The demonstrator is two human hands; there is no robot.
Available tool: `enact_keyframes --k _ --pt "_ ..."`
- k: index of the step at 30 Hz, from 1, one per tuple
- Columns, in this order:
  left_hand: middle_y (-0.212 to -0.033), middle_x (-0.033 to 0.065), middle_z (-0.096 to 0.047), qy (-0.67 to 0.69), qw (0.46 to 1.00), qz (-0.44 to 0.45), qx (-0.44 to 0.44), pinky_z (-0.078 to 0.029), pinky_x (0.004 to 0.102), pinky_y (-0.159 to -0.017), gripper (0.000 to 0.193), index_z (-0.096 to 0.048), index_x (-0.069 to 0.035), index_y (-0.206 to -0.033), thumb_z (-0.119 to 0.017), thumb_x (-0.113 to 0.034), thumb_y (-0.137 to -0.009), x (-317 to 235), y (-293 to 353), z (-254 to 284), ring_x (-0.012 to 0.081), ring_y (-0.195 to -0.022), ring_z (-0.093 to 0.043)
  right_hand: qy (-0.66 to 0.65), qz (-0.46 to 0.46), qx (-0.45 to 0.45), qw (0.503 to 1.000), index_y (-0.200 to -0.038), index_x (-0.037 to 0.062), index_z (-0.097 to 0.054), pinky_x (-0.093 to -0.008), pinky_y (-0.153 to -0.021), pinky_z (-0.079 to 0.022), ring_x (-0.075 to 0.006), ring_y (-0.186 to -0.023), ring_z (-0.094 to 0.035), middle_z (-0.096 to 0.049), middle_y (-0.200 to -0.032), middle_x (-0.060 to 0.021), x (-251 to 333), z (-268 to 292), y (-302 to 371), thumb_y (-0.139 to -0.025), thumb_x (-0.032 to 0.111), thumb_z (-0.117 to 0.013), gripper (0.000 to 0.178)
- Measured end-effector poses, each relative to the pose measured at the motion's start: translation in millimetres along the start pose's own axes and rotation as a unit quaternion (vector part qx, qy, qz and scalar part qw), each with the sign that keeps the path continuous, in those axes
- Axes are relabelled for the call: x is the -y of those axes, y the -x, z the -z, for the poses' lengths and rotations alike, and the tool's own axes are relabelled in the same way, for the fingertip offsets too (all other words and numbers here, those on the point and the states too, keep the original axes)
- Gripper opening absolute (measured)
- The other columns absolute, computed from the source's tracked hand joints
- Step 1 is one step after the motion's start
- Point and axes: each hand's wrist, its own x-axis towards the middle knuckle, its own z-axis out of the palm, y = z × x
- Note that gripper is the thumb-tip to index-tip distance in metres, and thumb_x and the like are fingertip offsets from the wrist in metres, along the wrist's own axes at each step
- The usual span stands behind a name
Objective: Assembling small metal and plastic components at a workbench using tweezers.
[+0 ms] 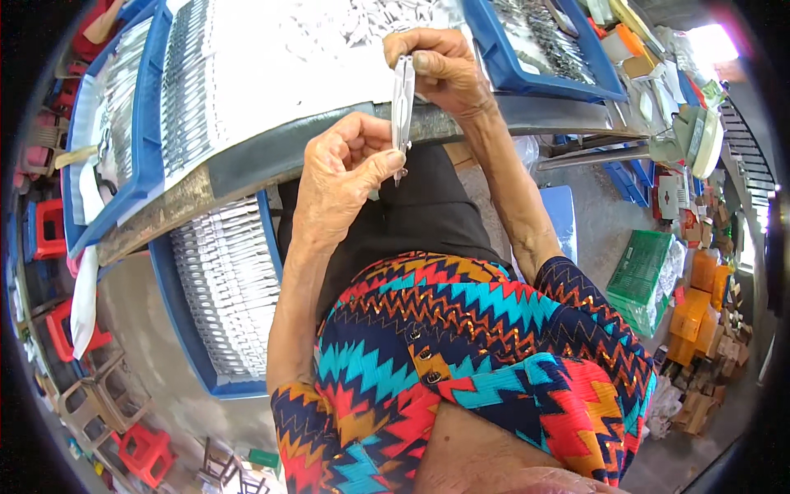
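Observation:
Upright over the table's front edge is a slim silver metal tool (402, 103) with two long parallel arms, like small folding pliers; its exact kind I cannot make out. My left hand (339, 177) pinches its lower end between thumb and curled fingers. At the upper end, my right hand (444, 72) closes thumb and forefinger on it. The lower tip, with a small pin or spring, pokes out below my left thumb. Behind my hands, many loose silver pieces (370, 23) lie heaped on the white table surface (271, 62).
Blue trays of metal pieces flank the work, one at the left (148, 177), another at the right (514, 70). Under the table sits a blue bin (193, 329) with stacked rows. Red stools (146, 453) stand lower left; a green crate (642, 267) is at the right.

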Motion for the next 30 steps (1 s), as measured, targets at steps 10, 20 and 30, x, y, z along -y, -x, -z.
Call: enact_keyframes --k 10,20,30 --pt "-0.068 0.0049 -0.061 0.126 0.991 0.041 -0.003 -0.037 0.0185 -0.05 0.015 -0.06 0.002 -0.086 -0.068 -0.002 -0.074 15 -11 1 0.0056 -0.055 -0.05 -0.158 -0.054 -0.012 0.986 -0.097 -0.009 -0.058 -0.0113 -0.043 -0.024 0.0017 -0.051 -0.032 -0.054 -0.087 -0.0042 -33 13 2 -0.079 0.022 -0.069 0.037" --pt "-0.068 0.0026 -0.059 0.106 0.992 0.072 -0.015 -0.039 0.0196 -0.053 0.017 -0.059 0.002 -0.089 -0.068 -0.007 -0.077 21 -10 2 0.0073 -0.057 -0.05 -0.179 -0.064 -0.021 0.982 -0.101 -0.0095 -0.057 -0.0105 -0.044 -0.026 0.0015 -0.051 -0.032 -0.055 -0.085 -0.0036 -45 22 8 -0.081 0.018 -0.068 0.036" --pt "-0.068 0.0022 -0.059 -0.008 0.999 0.035 -0.013 -0.04 0.0209 -0.057 0.01 -0.06 0.0 -0.083 -0.062 -0.009 -0.079 18 -5 12 0.0061 -0.057 -0.048 -0.077 -0.047 -0.035 0.995 -0.1 -0.0052 -0.06 -0.0164 -0.045 -0.023 -0.0012 -0.049 -0.03 -0.046 -0.064 0.0047 -23 7 14 -0.084 0.019 -0.065 0.03"
